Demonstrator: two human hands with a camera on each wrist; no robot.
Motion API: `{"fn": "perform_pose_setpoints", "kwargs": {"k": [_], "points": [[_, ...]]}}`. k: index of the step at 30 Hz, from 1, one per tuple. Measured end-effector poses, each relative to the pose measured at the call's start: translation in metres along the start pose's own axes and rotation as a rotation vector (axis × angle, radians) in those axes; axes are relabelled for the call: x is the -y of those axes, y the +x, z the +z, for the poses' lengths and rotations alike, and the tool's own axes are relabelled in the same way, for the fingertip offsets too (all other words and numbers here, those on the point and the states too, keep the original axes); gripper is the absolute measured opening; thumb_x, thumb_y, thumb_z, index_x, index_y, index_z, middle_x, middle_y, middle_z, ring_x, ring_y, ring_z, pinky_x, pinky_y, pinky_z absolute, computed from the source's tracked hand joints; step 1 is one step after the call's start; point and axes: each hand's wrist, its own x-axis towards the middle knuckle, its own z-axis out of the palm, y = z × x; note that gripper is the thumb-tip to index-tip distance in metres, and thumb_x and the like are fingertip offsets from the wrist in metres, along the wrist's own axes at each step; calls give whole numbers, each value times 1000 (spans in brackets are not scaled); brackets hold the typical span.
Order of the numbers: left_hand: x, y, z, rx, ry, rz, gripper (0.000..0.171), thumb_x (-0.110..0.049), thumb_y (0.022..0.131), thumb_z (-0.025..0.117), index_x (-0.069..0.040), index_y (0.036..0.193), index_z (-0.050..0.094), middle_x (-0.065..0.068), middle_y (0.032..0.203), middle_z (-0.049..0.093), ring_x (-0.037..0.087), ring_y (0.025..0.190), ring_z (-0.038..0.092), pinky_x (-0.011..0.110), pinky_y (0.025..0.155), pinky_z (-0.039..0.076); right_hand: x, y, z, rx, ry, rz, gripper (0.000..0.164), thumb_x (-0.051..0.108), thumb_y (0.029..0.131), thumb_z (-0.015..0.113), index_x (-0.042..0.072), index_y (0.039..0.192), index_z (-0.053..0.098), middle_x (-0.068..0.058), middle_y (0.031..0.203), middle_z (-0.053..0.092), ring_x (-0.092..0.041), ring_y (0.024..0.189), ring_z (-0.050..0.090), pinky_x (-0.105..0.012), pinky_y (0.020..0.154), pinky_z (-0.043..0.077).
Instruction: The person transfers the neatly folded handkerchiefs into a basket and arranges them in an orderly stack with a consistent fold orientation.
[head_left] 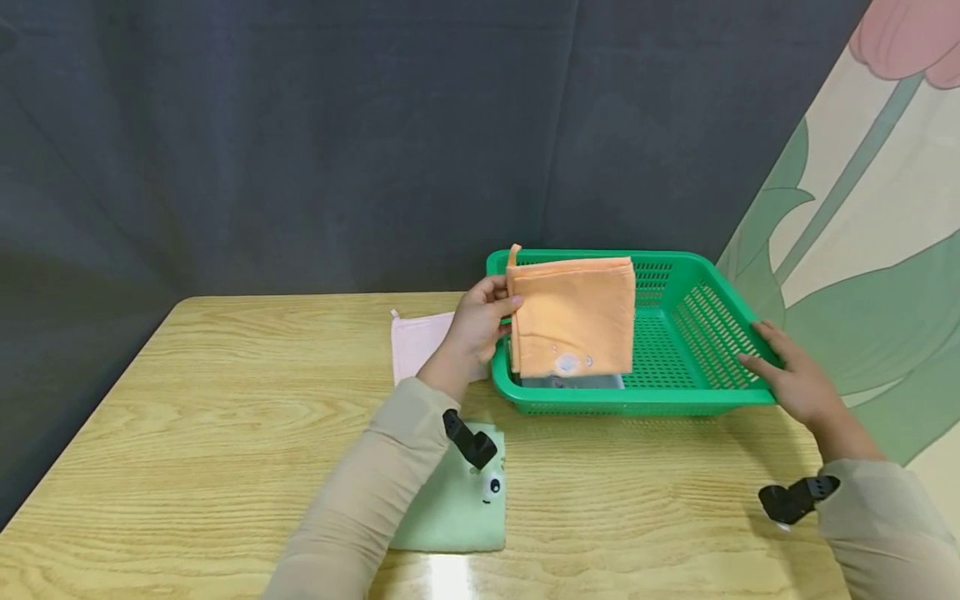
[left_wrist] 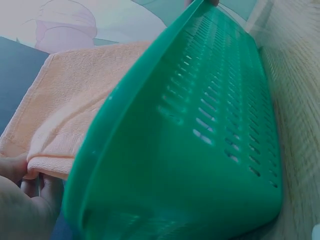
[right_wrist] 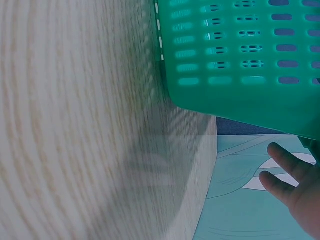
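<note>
My left hand (head_left: 480, 321) pinches a folded orange towel (head_left: 573, 317) by its left edge, thumb in front. The towel hangs upright over the left part of a green plastic basket (head_left: 675, 400), its loop at the top left corner and a small pale embroidered motif near its lower edge. In the left wrist view, fingers and towel (left_wrist: 95, 80) show beyond the basket's rim. At the basket's right end, my right hand (head_left: 802, 379) holds the rim, thumb inside; two of its fingers (right_wrist: 282, 160) extend outside, below the rim. A greyish patterned cloth (head_left: 577, 382) lies in the basket, mostly hidden by the towel.
On the wooden table (head_left: 225, 433), a pale pink towel (head_left: 420, 337) lies left of the basket, partly behind my left hand. Nearer, a folded green towel (head_left: 457, 517) with an embroidered eye lies under my left forearm. A dark curtain (head_left: 337, 150) and a painted wall (head_left: 862, 275) stand behind.
</note>
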Motion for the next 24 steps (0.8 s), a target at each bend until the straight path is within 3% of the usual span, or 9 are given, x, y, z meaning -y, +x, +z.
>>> {"fn": "perform_pose_setpoints", "kwargs": {"k": [24], "points": [[15, 4, 11, 12, 120, -15, 21, 4, 84, 50, 3, 105, 52, 3, 80, 44, 13, 68, 49, 24, 56, 42, 1, 1, -1, 5, 0, 1, 60, 27, 93, 33, 2, 137, 1, -19, 140, -10, -47, 121, -9, -66, 85, -2]]}}
